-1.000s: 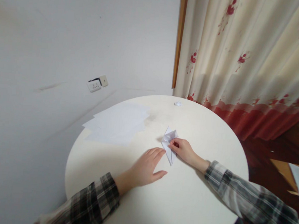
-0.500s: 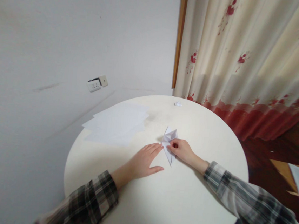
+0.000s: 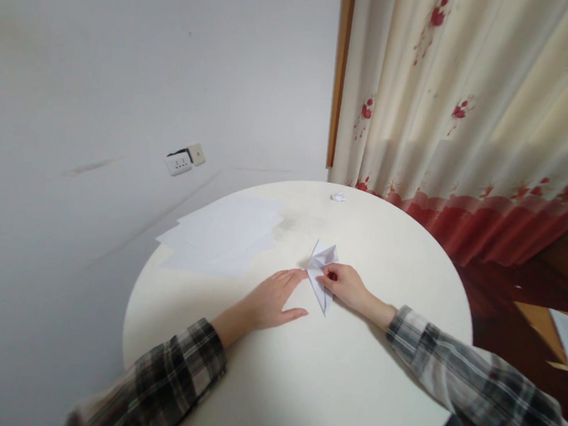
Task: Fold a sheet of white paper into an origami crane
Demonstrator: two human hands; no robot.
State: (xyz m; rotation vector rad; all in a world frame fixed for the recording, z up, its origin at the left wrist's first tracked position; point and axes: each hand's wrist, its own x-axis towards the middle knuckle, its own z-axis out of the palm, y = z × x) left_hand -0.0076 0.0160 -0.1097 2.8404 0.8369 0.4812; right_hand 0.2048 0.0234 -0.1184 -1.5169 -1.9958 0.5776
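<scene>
A folded white paper (image 3: 315, 283) with creased, pointed flaps lies near the middle of the round table. My right hand (image 3: 347, 286) is closed on its right side, thumb and fingers pinched together there. On the left, my left hand (image 3: 275, 300) rests flat with fingers stretched out and thumb apart. Its fingertips come up to the paper's left edge; whether they touch it I cannot tell. Part of the paper is hidden behind my right fingers.
Several loose white sheets (image 3: 222, 234) overlap at the table's left. A small crumpled or folded paper piece (image 3: 338, 197) sits near the far edge of the white table (image 3: 337, 392). Behind stand a wall with a socket (image 3: 179, 163) and a flowered curtain (image 3: 458, 69).
My left hand has slid slightly left, so its fingertips cover less of the folded paper's edge. My right hand and the paper have stayed in place.
</scene>
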